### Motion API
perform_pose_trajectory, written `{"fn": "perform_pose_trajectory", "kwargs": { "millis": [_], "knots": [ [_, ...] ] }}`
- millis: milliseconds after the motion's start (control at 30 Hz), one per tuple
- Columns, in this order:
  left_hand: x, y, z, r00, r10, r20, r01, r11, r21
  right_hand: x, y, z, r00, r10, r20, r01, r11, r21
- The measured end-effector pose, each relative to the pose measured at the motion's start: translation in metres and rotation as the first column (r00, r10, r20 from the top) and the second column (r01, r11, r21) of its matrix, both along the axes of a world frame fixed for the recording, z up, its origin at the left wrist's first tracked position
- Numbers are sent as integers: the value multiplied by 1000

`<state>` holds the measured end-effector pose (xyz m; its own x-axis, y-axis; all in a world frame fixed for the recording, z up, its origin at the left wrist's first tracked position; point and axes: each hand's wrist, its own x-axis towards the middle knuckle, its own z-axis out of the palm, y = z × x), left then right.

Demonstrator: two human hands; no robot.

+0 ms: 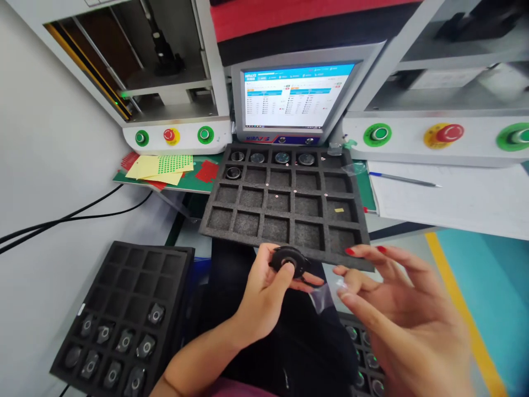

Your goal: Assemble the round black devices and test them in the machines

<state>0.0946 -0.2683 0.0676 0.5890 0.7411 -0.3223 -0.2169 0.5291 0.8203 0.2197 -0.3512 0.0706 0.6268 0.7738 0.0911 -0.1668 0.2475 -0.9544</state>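
My left hand [264, 298] is closed around a round black watch body [289, 259], with the thumb pressed on its face. Thumb and fingertips of my right hand [397, 309] pinch a small piece of clear plastic film [324, 298], which hangs down between the two hands. Just beyond them lies a black foam tray [285, 242] with square pockets. Several round pieces, such as one disc [282, 158], sit in its far row, and a single ring-edged piece [233, 173] is in the second row at the left.
Another foam tray [144, 251] at lower left holds several wrapped round parts [125, 340]. A third tray [363, 347] shows partly under my right hand. Behind stand a monitor [297, 99] and machines with green buttons [379, 134] and red stop buttons [450, 132]. A pen [405, 179] rests on paper [454, 204].
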Motion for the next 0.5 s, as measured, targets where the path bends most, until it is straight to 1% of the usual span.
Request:
{"fn": "perform_pose_trajectory", "kwargs": {
  "millis": [100, 167, 267, 333, 367, 433, 500],
  "knots": [
    [-4, -3, -2, 998, 22, -50, -19, 998, 56, -2, -10, 2, 996, -81, 45, 81, 997, 0],
    [-4, -6, -4, 997, 62, -47, -59, 997, 53, -4, -15, 2, 995, -89, 53, 89, 996, -11],
    [-3, -12, -5, 994, 108, 20, -107, 993, -52, -8, -17, 2, 997, -73, 39, 74, 997, -26],
    [-2, -15, -5, 994, 85, 65, -77, 991, -111, -12, -15, 2, 997, -66, 25, 67, 997, -24],
    [-2, -16, -5, 995, 71, 76, -61, 991, -119, -13, -13, 2, 998, -57, 12, 57, 998, -21],
    [-1, -18, -8, 996, 68, 58, -63, 995, -82, -17, -10, 0, 999, -44, -20, 43, 999, -13],
    [0, -20, -12, 995, 101, 14, -100, 995, -12, -19, -7, -2, 998, -47, -46, 47, 999, -14]
  ]
}}
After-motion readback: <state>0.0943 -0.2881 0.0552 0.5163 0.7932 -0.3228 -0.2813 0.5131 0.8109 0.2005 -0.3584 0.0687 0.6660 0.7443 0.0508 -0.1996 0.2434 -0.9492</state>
